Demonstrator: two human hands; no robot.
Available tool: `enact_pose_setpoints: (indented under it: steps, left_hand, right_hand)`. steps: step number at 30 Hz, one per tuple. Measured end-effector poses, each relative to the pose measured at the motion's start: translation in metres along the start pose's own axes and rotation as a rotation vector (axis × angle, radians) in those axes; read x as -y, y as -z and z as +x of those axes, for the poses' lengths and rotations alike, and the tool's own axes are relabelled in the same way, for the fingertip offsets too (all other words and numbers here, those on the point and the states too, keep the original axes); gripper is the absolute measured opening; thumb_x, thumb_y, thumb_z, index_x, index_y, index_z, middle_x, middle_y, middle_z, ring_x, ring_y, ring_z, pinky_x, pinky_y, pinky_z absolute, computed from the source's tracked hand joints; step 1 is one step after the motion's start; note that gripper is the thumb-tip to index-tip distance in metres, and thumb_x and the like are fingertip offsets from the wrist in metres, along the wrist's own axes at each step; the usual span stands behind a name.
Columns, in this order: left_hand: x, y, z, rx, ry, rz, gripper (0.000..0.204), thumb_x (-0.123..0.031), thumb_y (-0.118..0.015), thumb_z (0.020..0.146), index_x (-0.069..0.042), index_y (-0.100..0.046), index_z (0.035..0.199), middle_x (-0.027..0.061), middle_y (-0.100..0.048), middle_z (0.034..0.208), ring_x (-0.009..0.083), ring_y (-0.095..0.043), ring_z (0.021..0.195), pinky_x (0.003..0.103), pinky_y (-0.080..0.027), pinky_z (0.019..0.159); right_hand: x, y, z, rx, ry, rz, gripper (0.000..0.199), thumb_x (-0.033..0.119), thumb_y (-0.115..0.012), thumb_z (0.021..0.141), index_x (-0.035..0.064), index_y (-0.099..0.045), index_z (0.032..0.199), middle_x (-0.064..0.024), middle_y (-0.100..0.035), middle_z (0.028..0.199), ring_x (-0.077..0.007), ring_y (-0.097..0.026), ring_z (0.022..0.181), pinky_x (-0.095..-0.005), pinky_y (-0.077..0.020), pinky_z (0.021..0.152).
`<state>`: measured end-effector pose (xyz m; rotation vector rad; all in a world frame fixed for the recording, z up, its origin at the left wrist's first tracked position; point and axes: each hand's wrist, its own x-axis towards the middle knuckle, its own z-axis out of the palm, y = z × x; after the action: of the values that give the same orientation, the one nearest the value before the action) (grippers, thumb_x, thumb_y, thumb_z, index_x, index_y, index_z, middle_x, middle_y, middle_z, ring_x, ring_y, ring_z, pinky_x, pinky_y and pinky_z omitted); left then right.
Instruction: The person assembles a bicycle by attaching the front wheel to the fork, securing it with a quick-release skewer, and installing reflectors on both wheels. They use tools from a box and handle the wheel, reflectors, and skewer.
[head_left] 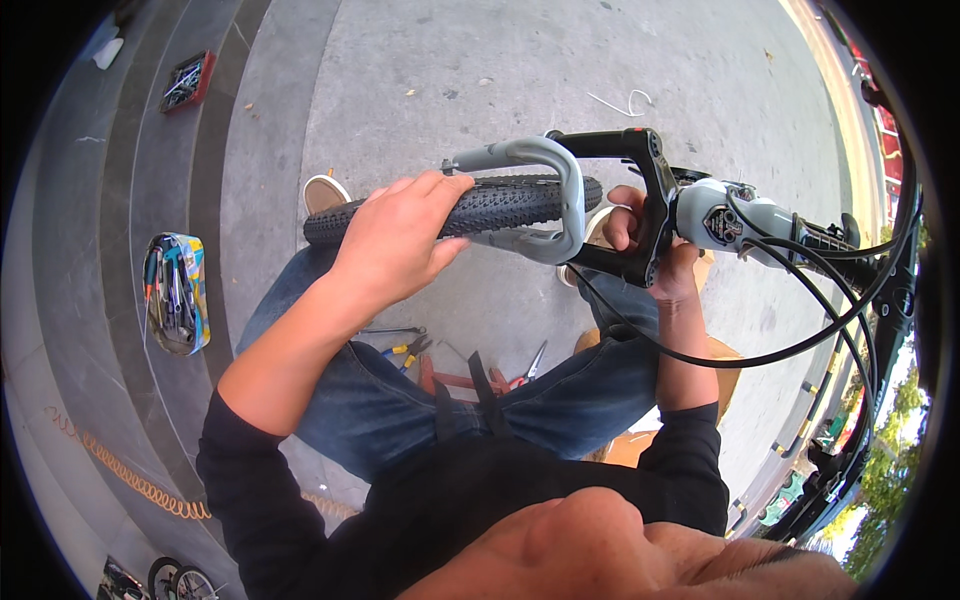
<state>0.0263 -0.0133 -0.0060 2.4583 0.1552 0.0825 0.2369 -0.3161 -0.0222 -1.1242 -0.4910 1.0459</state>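
Rubber, black and knobbly, makes up the tyre (490,203) that runs across the middle of the head view, held off the pavement (430,60) above the person's knees. The left hand (400,235) lies over its tread, fingers curled around the casing and thumb underneath, gripping it. Pale grey, smooth metal forms the fork (560,190), arching over the tyre in a rounded bridge. The right hand (655,255) is wrapped shut around the black fork leg and crown just beside the grey head tube (720,215), from which thin black cables (800,320) loop toward the right edge.

Judging from this, the wheel could twist or slip in the fork if the left grip slackens, since the tread is held from above only. Fingers near the arch could get pinched between tyre and bridge. The loose cables might snag the right forearm.

Pliers and cutters (420,350) lie on the ground between the legs; a blue tin of tools (178,292) sits at the pavement's left edge, a red tray (187,80) toward its upper-left corner.
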Motion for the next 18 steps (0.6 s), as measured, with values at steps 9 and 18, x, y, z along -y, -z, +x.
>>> enact_pose_setpoints:
  steps: [9, 18]
  left_hand:
    - [0.034, 0.024, -0.028, -0.069, -0.014, 0.035, 0.050, -0.016, -0.089, 0.080, -0.012, -0.069, 0.126, 0.0082, -0.074, 0.112, 0.0311, -0.071, 0.108, 0.045, -0.056, 0.094]
    - [0.088, 0.084, -0.096, 0.116, 0.562, 0.044, 0.141, -0.010, -0.102, 0.048, -0.021, -0.035, 0.172, 0.0179, -0.034, 0.177, 0.0413, -0.036, 0.161, 0.050, -0.037, 0.132]
  right_hand:
    - [0.014, -0.026, 0.012, -0.098, 0.089, 0.101, 0.065, 0.065, -0.083, 0.090, 0.0085, -0.057, 0.109, 0.0056, -0.060, 0.067, -0.0042, -0.041, 0.058, -0.0222, -0.0299, 0.058]
    - [0.028, -0.028, 0.008, -0.094, 0.182, 0.175, 0.064, 0.061, -0.083, 0.092, 0.0060, -0.056, 0.109, 0.0044, -0.061, 0.067, -0.0033, -0.044, 0.057, -0.0216, -0.0309, 0.057]
